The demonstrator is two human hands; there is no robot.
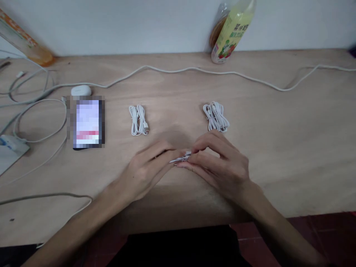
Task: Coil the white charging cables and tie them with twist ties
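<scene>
Wooden worktop (278, 129): right of the phone (87, 124), left hand (143, 170) and right hand (232, 163) fingers pinch a white cable bundle (182, 158). Hold its middle (likely light, flexible).

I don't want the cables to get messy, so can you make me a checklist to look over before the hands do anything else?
1. Left hand gripping the held cable bundle: ok.
2. Right hand gripping it too: ok.
3. Held bundle neat all over: cannot tell, fingers hide much of it.
4. Left coiled bundle lying apart from both hands: ok.
5. Right coiled bundle apart from the right hand: cannot tell, they meet in this view.
6. Phone away from both hands: ok.
</scene>
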